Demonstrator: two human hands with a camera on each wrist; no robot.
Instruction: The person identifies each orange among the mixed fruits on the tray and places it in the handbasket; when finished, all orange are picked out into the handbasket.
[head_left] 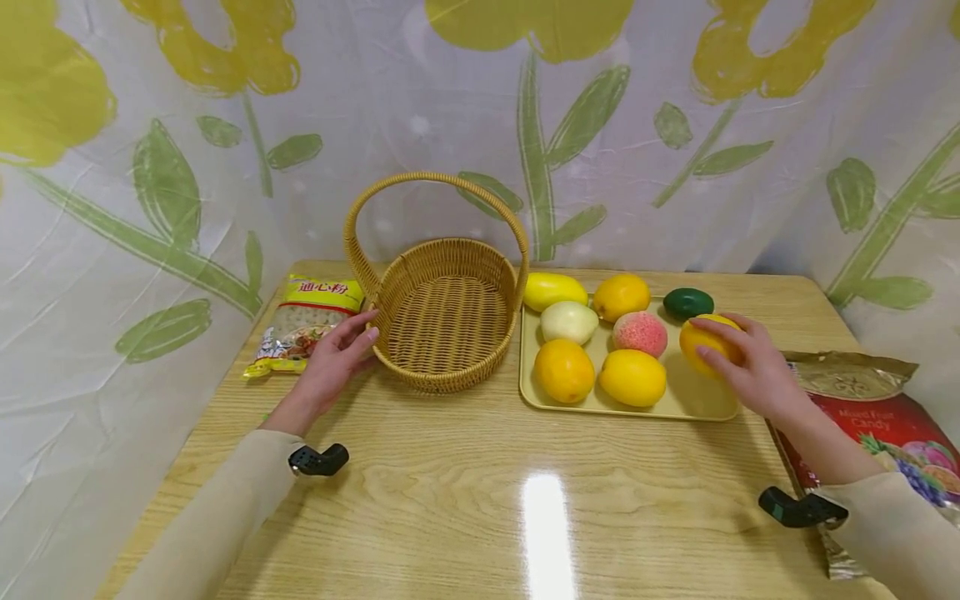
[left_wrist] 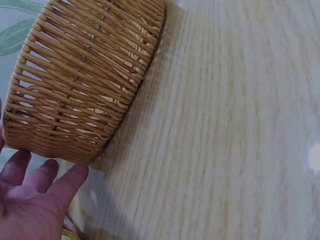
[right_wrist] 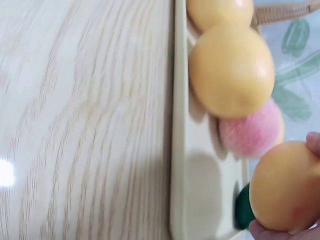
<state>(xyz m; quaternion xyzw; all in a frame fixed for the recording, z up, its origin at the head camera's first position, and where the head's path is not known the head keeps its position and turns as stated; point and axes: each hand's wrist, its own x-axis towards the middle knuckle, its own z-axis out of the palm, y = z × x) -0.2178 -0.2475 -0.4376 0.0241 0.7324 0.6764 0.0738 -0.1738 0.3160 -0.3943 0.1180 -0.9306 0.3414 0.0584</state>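
Note:
My right hand (head_left: 753, 367) holds a yellow-orange fruit (head_left: 705, 342) between thumb and fingers, just above the right part of the pale yellow tray (head_left: 697, 404). Close behind it lies a dark green fruit (head_left: 687, 303). The tray also bears a pink peach (head_left: 640, 334), a pale fruit (head_left: 568, 322) and several yellow to orange fruits (head_left: 632, 377). At the left, my left hand (head_left: 335, 364) touches the side of a wicker basket (head_left: 442, 375). Its fingers (left_wrist: 67, 187) look nearly straight against the woven wall. The basket stands upright, with nothing inside and its tall handle raised.
A yellow-topped food packet (head_left: 311, 312) lies left of the basket, partly behind my left hand. At the right, a red and gold candy bag (head_left: 877, 417) lies partly under my right forearm. A flower-printed cloth (head_left: 390, 108) hangs behind the wooden table (head_left: 450, 492).

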